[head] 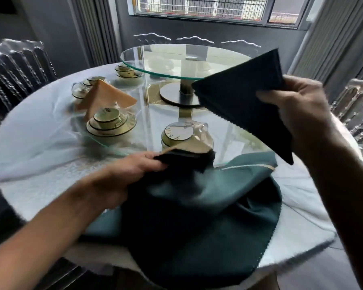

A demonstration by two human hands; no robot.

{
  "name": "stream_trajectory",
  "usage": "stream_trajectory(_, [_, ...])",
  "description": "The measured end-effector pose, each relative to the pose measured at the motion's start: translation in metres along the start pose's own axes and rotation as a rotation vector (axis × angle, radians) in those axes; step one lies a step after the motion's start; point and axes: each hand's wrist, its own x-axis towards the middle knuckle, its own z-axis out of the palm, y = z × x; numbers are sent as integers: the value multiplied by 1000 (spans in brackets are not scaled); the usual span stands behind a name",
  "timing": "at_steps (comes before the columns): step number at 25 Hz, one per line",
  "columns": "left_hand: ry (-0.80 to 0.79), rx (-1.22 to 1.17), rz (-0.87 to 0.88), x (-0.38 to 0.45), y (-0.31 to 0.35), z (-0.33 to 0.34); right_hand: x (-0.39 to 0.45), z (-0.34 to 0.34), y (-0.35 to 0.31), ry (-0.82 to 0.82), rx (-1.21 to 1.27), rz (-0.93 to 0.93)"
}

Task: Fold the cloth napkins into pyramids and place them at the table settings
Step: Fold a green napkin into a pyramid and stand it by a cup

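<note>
My right hand [300,114] holds a dark green napkin [245,105] folded flat into a triangle, lifted above the table at the right. My left hand [122,176] pinches a dark fold at the top of a loose pile of teal and dark green napkins [197,222] lying at the near table edge. An orange napkin [107,97] folded as a pyramid stands at the left, behind a stacked bowl setting [111,124]. A second stacked setting [182,137] wrapped in clear film sits just beyond the pile.
The round table [36,160] has a white cloth under glass. A raised glass turntable [176,61] on a metal post fills the centre. More cups and bowls [126,72] stand at the far left. Film-wrapped chairs [15,65] flank the table.
</note>
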Motion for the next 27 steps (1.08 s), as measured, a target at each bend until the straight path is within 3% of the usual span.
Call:
stream_trajectory(3, [112,246,-35,10,-45,-16,-5,30,18,-15,-139,-35])
stream_trajectory(5, [106,474,7,17,-71,-33,-9,49,34,-51,-249,-47])
stream_trajectory(7, [4,655,58,18,-85,-44,-12,67,48,-73,-319,-45])
stream_trajectory(11, [-187,745,44,12,-84,-40,-14,105,64,-94,-436,-47])
stream_trajectory(13, [-66,795,88,15,-83,-45,-17,129,67,-89,-501,-82])
stream_trajectory(17, [491,796,222,24,-71,-64,-25,177,84,-88,-707,-108])
stream_trajectory(20, [496,710,361,36,-53,-62,-16,202,97,-99,-789,-63])
stream_trajectory(24, [583,899,265,62,-52,-71,-15,205,101,-223,-891,-19])
stream_trajectory(27, [630,875,294,69,-59,-82,-26,192,109,-324,-999,-19])
